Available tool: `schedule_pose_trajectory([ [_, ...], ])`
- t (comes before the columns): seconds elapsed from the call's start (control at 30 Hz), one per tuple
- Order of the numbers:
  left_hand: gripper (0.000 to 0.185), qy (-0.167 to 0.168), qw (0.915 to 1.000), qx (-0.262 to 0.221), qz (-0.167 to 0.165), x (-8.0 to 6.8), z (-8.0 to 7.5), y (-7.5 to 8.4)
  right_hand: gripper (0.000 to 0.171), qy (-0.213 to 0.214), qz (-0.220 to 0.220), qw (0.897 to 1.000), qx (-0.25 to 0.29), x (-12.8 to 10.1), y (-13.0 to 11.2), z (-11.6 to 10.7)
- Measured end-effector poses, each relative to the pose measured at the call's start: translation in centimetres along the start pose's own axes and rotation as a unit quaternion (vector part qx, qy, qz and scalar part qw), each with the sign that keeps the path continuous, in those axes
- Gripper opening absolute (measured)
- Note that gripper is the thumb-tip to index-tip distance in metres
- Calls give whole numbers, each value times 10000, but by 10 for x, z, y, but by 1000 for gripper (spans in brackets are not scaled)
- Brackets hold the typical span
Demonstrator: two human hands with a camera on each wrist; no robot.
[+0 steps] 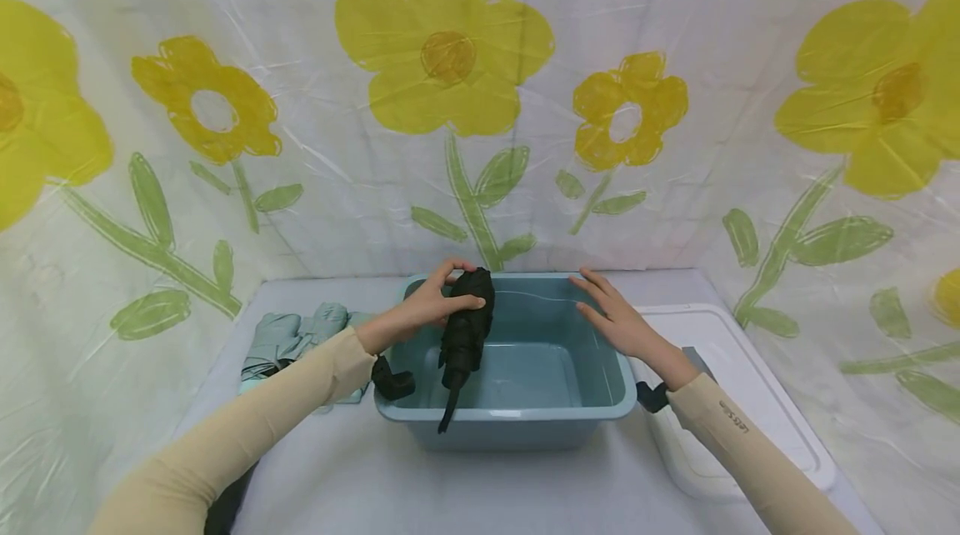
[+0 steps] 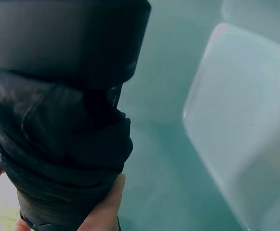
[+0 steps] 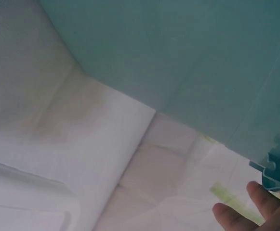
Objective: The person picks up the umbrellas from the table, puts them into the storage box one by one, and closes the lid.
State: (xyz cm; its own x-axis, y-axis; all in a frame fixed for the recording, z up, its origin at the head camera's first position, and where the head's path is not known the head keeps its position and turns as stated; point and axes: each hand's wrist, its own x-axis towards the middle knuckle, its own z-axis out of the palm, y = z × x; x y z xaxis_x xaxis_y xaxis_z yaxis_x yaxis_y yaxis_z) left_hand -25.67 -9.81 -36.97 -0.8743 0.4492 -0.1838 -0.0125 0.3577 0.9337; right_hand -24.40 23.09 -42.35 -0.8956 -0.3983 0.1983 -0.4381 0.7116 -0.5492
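A folded black umbrella (image 1: 468,318) is gripped in my left hand (image 1: 429,303), thumb on one side and fingers on the other. It slants over the left part of a blue-grey plastic bin (image 1: 517,414), its wrist strap hanging across the front rim. In the left wrist view the umbrella (image 2: 58,139) fills the left side, with its smooth handle end towards the camera and the bin's inside behind it. My right hand (image 1: 618,322) is at the bin's right rim with fingers extended. Its fingertips (image 3: 224,214) show close to the rim in the right wrist view.
Left of the bin lie folded pale teal fabric bundles (image 1: 277,343) with dark straps. A white lid (image 1: 738,410) lies flat on the white table (image 1: 360,477) at the right. Behind the table hangs a flower-printed sheet (image 1: 315,210).
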Motion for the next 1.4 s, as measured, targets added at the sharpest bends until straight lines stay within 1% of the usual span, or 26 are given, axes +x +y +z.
schedule_pose_trajectory([
  [0.17,53,-116,9999,-102,-39,8,7,0,51,1,1,10000,-22,0,0,0],
  [0.33,51,-115,9998,-175,-72,15,16,1,51,18,-22,10000,-52,0,-1,1],
  [0.43,50,-104,9998,-143,-129,19,20,1,51,28,-31,10000,-50,0,-2,1],
  [0.6,52,-192,9996,-100,-193,23,27,2,51,28,-6,10000,-42,0,-1,1],
  [0.7,53,-228,9996,-88,-168,24,30,2,51,25,3,10000,-16,0,-1,2],
  [0.83,52,-307,9993,-114,-154,26,36,0,50,26,-5,10000,-11,0,0,1],
  [0.93,51,-369,9989,-205,-202,27,42,-1,50,10,-7,10000,-6,0,-1,1],
  [1.07,51,-374,9985,-318,-246,29,50,-2,50,-10,-6,10000,30,-1,-2,0],
  [1.4,54,-517,9977,-312,-294,42,70,-10,50,-14,-7,10000,29,-1,-3,0],
])
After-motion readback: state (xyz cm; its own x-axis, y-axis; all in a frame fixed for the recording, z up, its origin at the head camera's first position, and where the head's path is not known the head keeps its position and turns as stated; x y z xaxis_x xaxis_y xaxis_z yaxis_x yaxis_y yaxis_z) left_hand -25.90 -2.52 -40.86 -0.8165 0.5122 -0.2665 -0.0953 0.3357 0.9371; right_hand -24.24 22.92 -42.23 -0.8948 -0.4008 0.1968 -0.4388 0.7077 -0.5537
